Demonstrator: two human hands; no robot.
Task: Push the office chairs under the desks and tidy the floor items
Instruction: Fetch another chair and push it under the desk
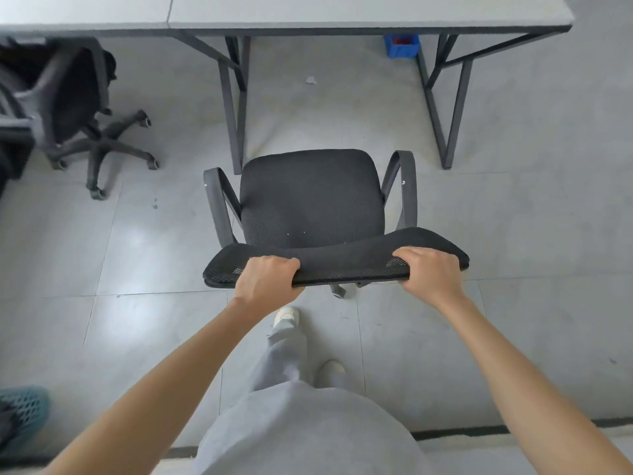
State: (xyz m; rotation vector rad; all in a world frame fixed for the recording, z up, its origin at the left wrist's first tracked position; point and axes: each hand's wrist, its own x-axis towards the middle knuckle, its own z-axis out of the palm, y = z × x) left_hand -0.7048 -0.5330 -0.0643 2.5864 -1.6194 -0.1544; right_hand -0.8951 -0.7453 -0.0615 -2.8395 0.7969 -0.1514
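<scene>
A black mesh office chair [310,197] stands on the floor in front of me, facing a grey desk [370,12]. My left hand [269,277] grips the top edge of its backrest [342,260] on the left. My right hand [428,274] grips the same edge on the right. The seat lies just short of the desk's dark metal legs [236,108]. A second black office chair [73,101] stands at the left, partly under the neighbouring desk. A small scrap of paper [310,79] lies on the floor under the desk.
A blue bin [401,46] with something red in it sits under the desk at the back. A teal mesh object [24,411] lies at the lower left edge. My feet in white shoes [287,315] stand behind the chair on grey floor tiles.
</scene>
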